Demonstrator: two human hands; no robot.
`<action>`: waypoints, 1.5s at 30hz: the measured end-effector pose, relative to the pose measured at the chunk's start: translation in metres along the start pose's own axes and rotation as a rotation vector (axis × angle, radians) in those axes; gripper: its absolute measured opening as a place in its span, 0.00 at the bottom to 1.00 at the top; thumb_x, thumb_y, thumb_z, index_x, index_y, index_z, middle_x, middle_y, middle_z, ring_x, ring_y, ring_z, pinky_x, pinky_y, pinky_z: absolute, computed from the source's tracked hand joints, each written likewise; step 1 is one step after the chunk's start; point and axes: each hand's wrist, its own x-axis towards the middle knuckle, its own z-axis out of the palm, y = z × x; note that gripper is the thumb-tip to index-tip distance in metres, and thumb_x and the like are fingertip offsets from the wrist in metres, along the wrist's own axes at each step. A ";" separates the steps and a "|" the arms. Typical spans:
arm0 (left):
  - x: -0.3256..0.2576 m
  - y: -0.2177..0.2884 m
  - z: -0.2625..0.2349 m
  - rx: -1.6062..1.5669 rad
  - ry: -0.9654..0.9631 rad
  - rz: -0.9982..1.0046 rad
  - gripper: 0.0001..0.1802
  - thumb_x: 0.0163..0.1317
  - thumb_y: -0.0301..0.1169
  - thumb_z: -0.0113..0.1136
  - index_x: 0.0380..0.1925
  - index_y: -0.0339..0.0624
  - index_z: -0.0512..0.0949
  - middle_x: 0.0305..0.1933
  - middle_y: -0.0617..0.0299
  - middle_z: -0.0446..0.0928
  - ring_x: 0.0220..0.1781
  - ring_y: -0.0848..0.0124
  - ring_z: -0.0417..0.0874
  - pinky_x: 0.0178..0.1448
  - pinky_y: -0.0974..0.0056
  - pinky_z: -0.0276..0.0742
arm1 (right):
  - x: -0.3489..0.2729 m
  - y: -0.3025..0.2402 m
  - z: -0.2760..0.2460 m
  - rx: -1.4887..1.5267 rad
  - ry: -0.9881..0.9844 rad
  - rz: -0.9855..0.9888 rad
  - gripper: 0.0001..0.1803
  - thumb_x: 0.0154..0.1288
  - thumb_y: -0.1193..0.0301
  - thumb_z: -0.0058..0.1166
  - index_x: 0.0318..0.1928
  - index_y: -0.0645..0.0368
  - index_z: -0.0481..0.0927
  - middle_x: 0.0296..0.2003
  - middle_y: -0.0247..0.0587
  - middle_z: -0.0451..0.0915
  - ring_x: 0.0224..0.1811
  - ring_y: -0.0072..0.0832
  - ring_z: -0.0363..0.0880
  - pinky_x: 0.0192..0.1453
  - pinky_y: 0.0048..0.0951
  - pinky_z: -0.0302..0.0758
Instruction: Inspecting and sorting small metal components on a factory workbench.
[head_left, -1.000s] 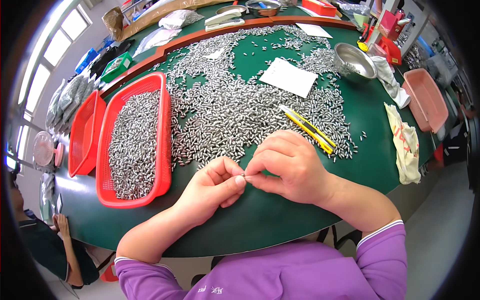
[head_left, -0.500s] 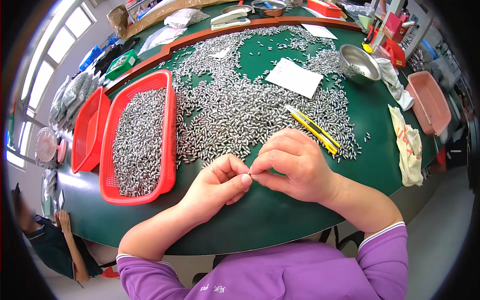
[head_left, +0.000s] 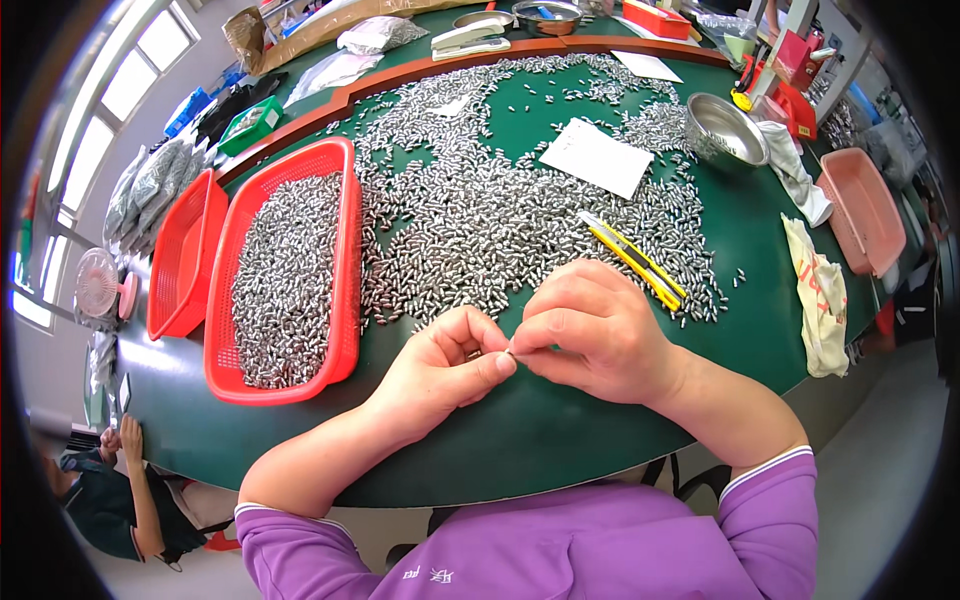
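My left hand (head_left: 445,362) and my right hand (head_left: 590,330) meet fingertip to fingertip above the near edge of the green table (head_left: 560,440). Between them they pinch one small silver metal piece (head_left: 507,352), mostly hidden by the fingers. Just beyond the hands lies a wide spread of the same small silver pieces (head_left: 480,210). A red basket (head_left: 345,250) filled with such pieces stands to the left of my left hand. A yellow utility knife (head_left: 632,258) lies just past my right hand.
An empty red basket (head_left: 185,255) sits left of the full one. A white paper sheet (head_left: 597,157), a steel bowl (head_left: 726,130), a pink tray (head_left: 865,210) and cloths (head_left: 820,295) lie to the right. Another person (head_left: 120,490) is at lower left.
The hands stay together on the small piece, with only slight finger motion. The view has shifted a little, so the baskets sit slightly further right.
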 end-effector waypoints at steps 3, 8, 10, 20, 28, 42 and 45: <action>-0.001 0.001 0.001 0.009 0.004 -0.005 0.08 0.67 0.29 0.63 0.37 0.44 0.71 0.29 0.74 0.70 0.26 0.86 0.66 0.28 0.77 0.61 | 0.000 -0.001 0.000 0.011 -0.004 0.004 0.13 0.46 0.74 0.70 0.33 0.50 0.81 0.32 0.29 0.78 0.36 0.30 0.78 0.40 0.32 0.74; 0.000 0.001 0.001 0.006 0.008 -0.009 0.09 0.66 0.29 0.63 0.37 0.44 0.71 0.29 0.74 0.70 0.27 0.86 0.67 0.29 0.77 0.62 | -0.002 -0.001 0.000 0.001 -0.005 0.017 0.13 0.46 0.74 0.70 0.33 0.50 0.80 0.32 0.28 0.78 0.36 0.30 0.78 0.40 0.32 0.73; 0.000 0.001 0.001 -0.006 -0.013 -0.011 0.09 0.66 0.30 0.63 0.37 0.45 0.71 0.29 0.74 0.70 0.27 0.86 0.66 0.28 0.77 0.61 | -0.001 -0.001 0.000 -0.004 -0.004 0.002 0.13 0.45 0.74 0.70 0.33 0.50 0.81 0.33 0.28 0.78 0.36 0.30 0.78 0.40 0.32 0.73; 0.002 -0.003 -0.002 -0.136 -0.075 -0.068 0.08 0.68 0.31 0.61 0.37 0.44 0.71 0.29 0.71 0.71 0.25 0.83 0.66 0.27 0.75 0.59 | 0.000 -0.002 0.000 -0.019 -0.001 -0.004 0.09 0.50 0.69 0.67 0.31 0.50 0.79 0.33 0.28 0.77 0.37 0.30 0.78 0.40 0.33 0.73; 0.003 -0.005 -0.005 -0.193 -0.123 -0.071 0.07 0.69 0.31 0.59 0.38 0.44 0.71 0.30 0.68 0.72 0.26 0.81 0.66 0.27 0.75 0.59 | 0.000 -0.003 0.001 -0.034 -0.012 0.034 0.12 0.46 0.74 0.69 0.32 0.51 0.81 0.32 0.29 0.78 0.37 0.31 0.78 0.41 0.32 0.74; 0.004 -0.002 -0.006 -0.219 -0.096 -0.083 0.11 0.74 0.41 0.51 0.40 0.45 0.74 0.30 0.68 0.73 0.25 0.81 0.66 0.27 0.75 0.58 | -0.002 0.006 0.001 0.054 -0.048 0.123 0.11 0.46 0.74 0.69 0.33 0.52 0.83 0.33 0.32 0.79 0.36 0.32 0.78 0.39 0.33 0.74; 0.004 -0.002 -0.005 -0.216 -0.065 -0.093 0.10 0.73 0.40 0.53 0.39 0.46 0.73 0.31 0.68 0.73 0.25 0.82 0.66 0.28 0.75 0.58 | -0.001 0.005 0.001 0.009 -0.043 0.081 0.11 0.46 0.74 0.69 0.34 0.52 0.83 0.33 0.32 0.79 0.36 0.32 0.78 0.39 0.33 0.74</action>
